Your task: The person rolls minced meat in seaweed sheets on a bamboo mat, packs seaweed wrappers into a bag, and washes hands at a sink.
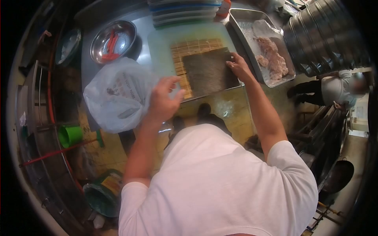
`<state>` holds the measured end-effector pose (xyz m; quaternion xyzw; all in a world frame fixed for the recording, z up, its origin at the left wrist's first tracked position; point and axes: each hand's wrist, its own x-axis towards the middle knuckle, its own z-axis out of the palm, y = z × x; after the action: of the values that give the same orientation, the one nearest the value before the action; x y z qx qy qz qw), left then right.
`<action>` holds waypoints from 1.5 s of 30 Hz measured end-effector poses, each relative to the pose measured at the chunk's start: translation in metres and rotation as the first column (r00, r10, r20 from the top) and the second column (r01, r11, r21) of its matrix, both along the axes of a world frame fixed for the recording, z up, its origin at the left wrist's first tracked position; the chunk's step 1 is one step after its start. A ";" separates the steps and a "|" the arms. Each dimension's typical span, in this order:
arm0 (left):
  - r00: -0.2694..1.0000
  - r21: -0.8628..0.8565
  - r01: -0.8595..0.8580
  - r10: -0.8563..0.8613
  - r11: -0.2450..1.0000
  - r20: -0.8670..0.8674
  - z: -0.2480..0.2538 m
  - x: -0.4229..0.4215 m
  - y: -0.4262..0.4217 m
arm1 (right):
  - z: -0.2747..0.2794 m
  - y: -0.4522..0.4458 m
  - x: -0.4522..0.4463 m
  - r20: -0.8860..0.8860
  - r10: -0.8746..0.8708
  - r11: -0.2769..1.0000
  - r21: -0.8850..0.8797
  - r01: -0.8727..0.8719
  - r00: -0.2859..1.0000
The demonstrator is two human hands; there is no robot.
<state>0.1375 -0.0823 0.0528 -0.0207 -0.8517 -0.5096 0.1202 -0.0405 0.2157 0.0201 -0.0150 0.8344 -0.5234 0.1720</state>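
A dark, square nori sheet point(208, 70) lies on a bamboo mat point(185, 51), which rests on a pale cutting board point(157, 49). My right hand point(238, 66) is at the sheet's upper right corner, thumb and fingers closed on its edge. Just left of the mat, my left hand point(165, 96) is raised with fingers curved and apart, holding nothing. It is beside a white plastic bag point(116, 94). Above the bag, a steel bowl point(132, 29) holds red-orange sticks point(112, 45).
Right of the board is a metal tray point(258, 69) with pinkish minced food point(271, 57). Stacked containers point(185, 11) stand behind the board, and large steel pots point(323, 35) at the far right. Another person point(334, 88) stands beyond. A green bucket point(70, 136) is at left.
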 end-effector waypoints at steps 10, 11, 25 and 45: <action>0.993 -0.368 -0.001 0.044 0.930 0.110 -0.041 -0.035 0.044 | -0.038 -0.014 -0.009 -0.417 0.167 0.854 0.514 0.080 0.893; 0.991 -0.395 0.018 0.035 0.918 0.127 -0.043 -0.038 0.044 | -0.038 -0.014 -0.010 -0.418 0.160 0.856 0.510 0.085 0.894; 0.973 -0.502 0.041 0.081 0.864 0.218 -0.043 -0.061 0.051 | -0.007 0.032 -0.021 -0.417 0.127 0.932 0.361 0.036 0.900; 0.750 0.545 0.226 -0.502 0.807 0.431 -0.052 -0.190 0.295 | -0.066 0.226 -0.150 -0.539 0.272 0.655 0.711 0.257 0.797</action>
<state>-0.0523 0.2124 0.0009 -0.0133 -0.6810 -0.6929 -0.2365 -0.1904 0.4414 -0.0458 -0.1117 0.9831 -0.0936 -0.1104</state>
